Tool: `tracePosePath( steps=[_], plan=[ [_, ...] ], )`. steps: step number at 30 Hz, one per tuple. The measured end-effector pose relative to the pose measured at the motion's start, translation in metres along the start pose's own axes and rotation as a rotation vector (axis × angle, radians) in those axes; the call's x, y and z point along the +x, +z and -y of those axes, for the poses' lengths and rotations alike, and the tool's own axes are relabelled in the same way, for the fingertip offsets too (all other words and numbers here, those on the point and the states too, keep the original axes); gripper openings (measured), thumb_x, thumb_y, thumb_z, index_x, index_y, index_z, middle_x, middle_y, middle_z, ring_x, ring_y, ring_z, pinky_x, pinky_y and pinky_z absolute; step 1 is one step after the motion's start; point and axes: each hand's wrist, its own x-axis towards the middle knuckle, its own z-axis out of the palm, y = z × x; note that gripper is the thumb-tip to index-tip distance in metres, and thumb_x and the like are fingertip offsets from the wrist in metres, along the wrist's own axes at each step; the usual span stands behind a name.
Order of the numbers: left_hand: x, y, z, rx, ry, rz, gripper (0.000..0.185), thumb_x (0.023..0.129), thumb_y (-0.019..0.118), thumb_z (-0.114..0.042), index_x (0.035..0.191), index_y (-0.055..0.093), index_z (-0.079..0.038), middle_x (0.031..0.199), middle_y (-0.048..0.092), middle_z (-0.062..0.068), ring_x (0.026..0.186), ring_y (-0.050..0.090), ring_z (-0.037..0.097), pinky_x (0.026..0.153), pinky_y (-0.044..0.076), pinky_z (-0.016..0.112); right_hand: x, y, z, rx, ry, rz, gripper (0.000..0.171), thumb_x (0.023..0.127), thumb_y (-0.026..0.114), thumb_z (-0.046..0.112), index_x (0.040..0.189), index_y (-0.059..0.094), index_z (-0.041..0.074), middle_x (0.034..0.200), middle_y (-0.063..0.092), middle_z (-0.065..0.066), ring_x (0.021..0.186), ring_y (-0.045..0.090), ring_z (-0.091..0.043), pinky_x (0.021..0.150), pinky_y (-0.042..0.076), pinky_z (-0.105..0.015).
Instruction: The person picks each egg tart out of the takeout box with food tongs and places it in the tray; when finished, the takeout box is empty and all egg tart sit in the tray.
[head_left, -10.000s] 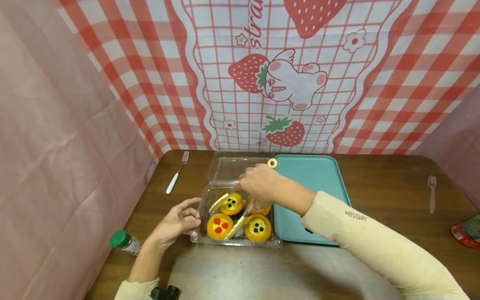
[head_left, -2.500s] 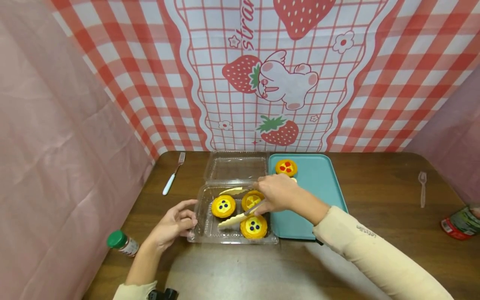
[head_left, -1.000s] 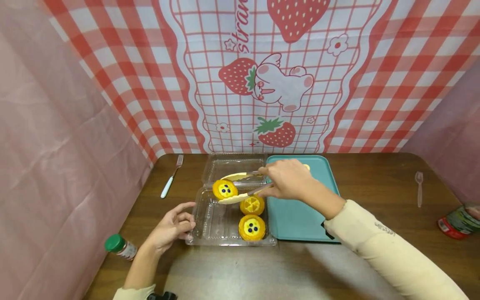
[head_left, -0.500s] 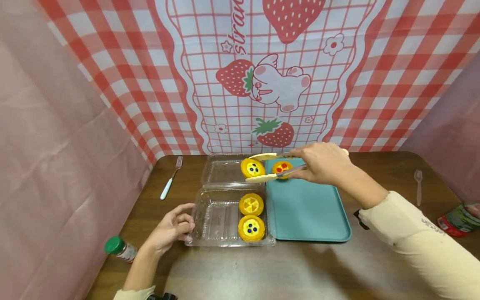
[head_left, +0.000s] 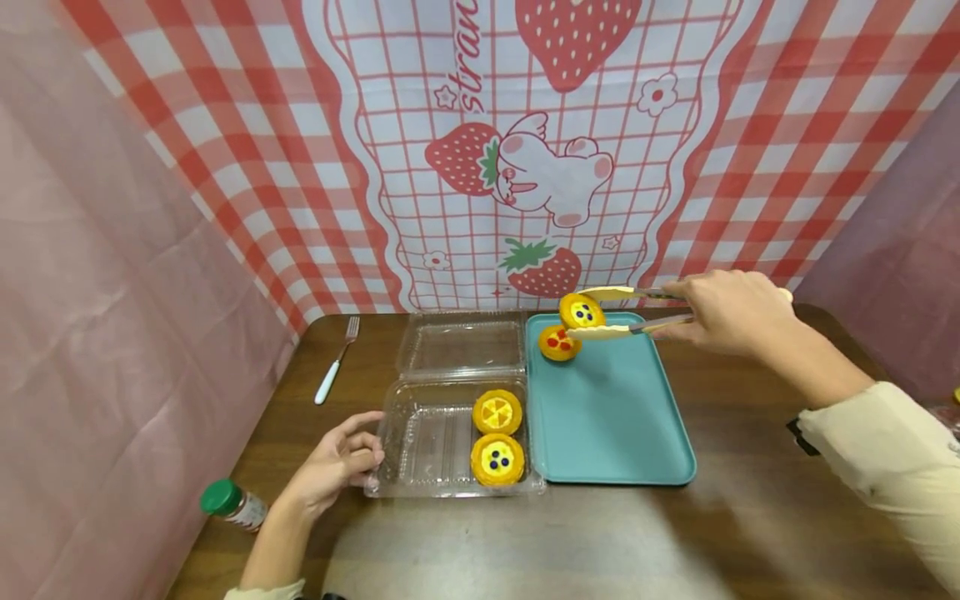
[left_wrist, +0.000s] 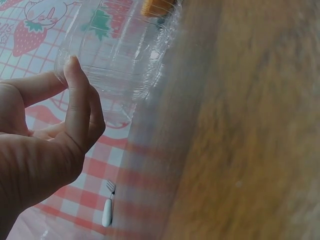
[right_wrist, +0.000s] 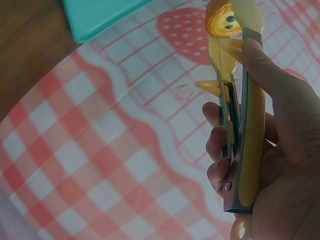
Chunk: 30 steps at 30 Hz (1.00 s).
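Note:
My right hand (head_left: 738, 312) grips metal tongs (head_left: 611, 332) with cream-coloured tips, seen close in the right wrist view. Between the tips is a tart with blueberries (head_left: 582, 312), raised above the back of the teal tray (head_left: 615, 429). Just below it, a tart with red fruit (head_left: 558, 344) lies at the tray's back left. My left hand (head_left: 333, 467) pinches the left rim of an open clear plastic container (head_left: 435, 450). Along that container's right side sit a tart with yellow wedges (head_left: 497, 412) and another blueberry tart (head_left: 497, 460).
A fork with a pale handle (head_left: 332, 367) lies left of the container lid (head_left: 465, 346). Near my left forearm stands a green-capped shaker (head_left: 232, 503). A checked strawberry-print cloth (head_left: 540, 167) hangs behind the wooden table.
The red-fruit tart went from container to tray. Then the tongs took a blueberry tart from the container and carried it up and right over the tray. My left hand stays at the rim.

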Motion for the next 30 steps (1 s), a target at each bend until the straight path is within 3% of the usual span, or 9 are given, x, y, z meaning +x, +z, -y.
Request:
tracePosePath(
  steps=[9, 15, 24, 30],
  plan=[
    [-0.001, -0.005, 0.001, -0.008, -0.022, -0.023, 0.066, 0.088, 0.061, 0.01, 0.145, 0.029, 0.008, 0.092, 0.055, 0.006, 0.074, 0.058, 0.011, 0.059, 0.057, 0.025, -0.004, 0.007, -0.022, -0.014, 0.044, 0.04, 0.068, 0.074, 0.083, 0.052, 0.123, 0.069, 0.007, 0.064, 0.057, 0.002, 0.055, 0.047, -0.018, 0.042, 0.039, -0.037],
    [0.001, -0.009, 0.004, -0.013, 0.009, 0.008, 0.064, 0.089, 0.061, 0.01, 0.144, 0.028, 0.009, 0.092, 0.055, 0.007, 0.075, 0.058, 0.01, 0.059, 0.058, 0.025, 0.0, 0.016, -0.027, -0.023, 0.042, 0.061, 0.063, 0.075, 0.083, 0.047, 0.12, 0.07, 0.006, 0.065, 0.056, 0.002, 0.055, 0.046, -0.018, 0.042, 0.038, -0.036],
    [0.004, -0.012, 0.003, -0.017, 0.016, 0.031, 0.063, 0.089, 0.059, 0.01, 0.144, 0.027, 0.01, 0.091, 0.056, 0.004, 0.074, 0.06, 0.011, 0.059, 0.057, 0.026, 0.01, 0.034, -0.029, -0.115, 0.007, 0.17, 0.056, 0.072, 0.085, 0.049, 0.101, 0.072, 0.003, 0.072, 0.065, -0.003, 0.058, 0.054, -0.02, 0.047, 0.052, -0.044],
    [0.006, -0.013, 0.003, -0.015, 0.013, 0.04, 0.064, 0.089, 0.059, 0.011, 0.144, 0.026, 0.01, 0.089, 0.056, 0.004, 0.072, 0.059, 0.011, 0.058, 0.057, 0.025, 0.014, 0.04, -0.03, -0.135, 0.015, 0.198, 0.053, 0.07, 0.086, 0.048, 0.093, 0.071, 0.003, 0.071, 0.063, -0.003, 0.06, 0.054, -0.021, 0.051, 0.054, -0.044]
  ],
)
